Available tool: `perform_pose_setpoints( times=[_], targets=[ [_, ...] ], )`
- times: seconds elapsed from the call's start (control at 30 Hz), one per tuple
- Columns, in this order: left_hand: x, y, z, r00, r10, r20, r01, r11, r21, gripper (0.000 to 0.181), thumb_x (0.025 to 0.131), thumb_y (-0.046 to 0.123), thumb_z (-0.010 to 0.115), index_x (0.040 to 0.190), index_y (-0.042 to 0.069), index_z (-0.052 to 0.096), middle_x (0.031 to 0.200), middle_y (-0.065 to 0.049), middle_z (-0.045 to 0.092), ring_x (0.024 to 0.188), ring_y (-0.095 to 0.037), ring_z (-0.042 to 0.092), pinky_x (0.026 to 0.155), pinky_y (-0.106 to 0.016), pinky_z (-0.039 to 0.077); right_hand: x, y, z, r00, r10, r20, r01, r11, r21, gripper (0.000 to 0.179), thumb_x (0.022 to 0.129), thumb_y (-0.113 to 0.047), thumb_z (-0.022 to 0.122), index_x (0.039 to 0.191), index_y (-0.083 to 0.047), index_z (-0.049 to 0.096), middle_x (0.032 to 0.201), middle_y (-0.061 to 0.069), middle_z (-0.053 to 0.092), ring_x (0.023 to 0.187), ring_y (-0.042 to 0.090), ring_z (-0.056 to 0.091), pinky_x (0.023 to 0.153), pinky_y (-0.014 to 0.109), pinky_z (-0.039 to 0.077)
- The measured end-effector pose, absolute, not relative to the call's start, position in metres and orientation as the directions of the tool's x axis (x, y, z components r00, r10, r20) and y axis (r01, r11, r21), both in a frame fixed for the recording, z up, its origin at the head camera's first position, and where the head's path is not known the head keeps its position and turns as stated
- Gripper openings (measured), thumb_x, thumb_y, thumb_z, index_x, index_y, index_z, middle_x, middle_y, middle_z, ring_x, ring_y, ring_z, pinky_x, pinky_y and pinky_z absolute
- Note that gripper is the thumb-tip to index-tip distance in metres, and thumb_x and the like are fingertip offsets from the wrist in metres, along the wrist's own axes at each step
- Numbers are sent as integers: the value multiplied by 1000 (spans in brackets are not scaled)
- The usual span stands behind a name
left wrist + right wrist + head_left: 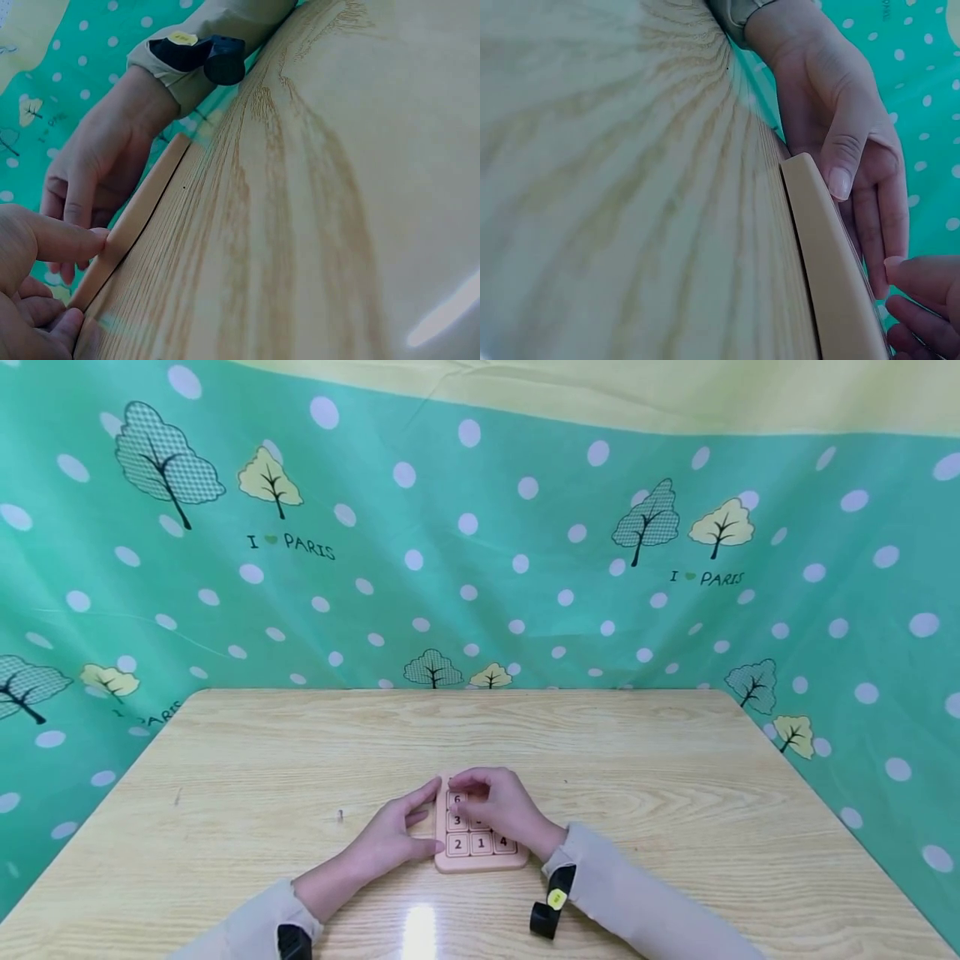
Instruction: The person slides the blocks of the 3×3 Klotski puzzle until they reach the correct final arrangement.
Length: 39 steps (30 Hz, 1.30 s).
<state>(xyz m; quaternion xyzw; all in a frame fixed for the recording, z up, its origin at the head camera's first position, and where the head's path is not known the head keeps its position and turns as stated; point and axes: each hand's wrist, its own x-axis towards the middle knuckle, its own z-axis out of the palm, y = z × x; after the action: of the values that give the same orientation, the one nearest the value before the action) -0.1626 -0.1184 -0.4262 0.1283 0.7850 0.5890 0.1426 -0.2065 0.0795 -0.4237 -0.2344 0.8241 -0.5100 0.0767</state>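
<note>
A pale pink sliding number puzzle lies flat on the table, its numbered tiles set in a frame. Tiles 6, 3, 2, 1 and part of 4 are readable; the right hand hides others. My left hand borders the puzzle's left side, its thumb against the lower edge and forefinger near the top corner. Over the tiles is my right hand, fingers bent loosely above the left column; contact with a tile is hard to tell. In the left wrist view the puzzle's side shows edge-on, as does its frame in the right wrist view.
The wood-grain table extends around the puzzle on all sides. A green dotted curtain with printed trees hangs behind it. A black wrist strap dangles from the right sleeve.
</note>
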Motion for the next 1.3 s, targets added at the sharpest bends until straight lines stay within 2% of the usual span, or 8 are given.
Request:
perform_pose_setpoints(
  times=[0.33,0.73,1.3],
  targets=[
    [-162,-118,-426,-930,361,-71,34,276,961,86,75,7,76,147,3,29,151,-20,28,128,-45,38,107,-44,39,-206,71,-424,-904,-412,111,-304,437,-847,27,79,-8,74,106,-5,69,102,4,70,97,16,64,84,27,54],
    [-162,-117,-426,-928,364,-73,30,271,962,85,76,7,76,147,2,28,151,-19,27,129,-44,38,108,-45,37,-204,64,-424,-913,-379,153,-329,459,-825,20,79,-4,73,99,-6,70,94,3,70,90,15,63,80,31,55],
    [-162,-117,-426,-932,353,-80,27,287,958,86,75,7,77,146,2,29,151,-20,27,128,-46,38,106,-43,40,-204,63,-423,-917,-372,148,-327,485,-811,19,79,-2,72,98,-6,70,92,2,70,86,13,62,75,26,54]
  ],
)
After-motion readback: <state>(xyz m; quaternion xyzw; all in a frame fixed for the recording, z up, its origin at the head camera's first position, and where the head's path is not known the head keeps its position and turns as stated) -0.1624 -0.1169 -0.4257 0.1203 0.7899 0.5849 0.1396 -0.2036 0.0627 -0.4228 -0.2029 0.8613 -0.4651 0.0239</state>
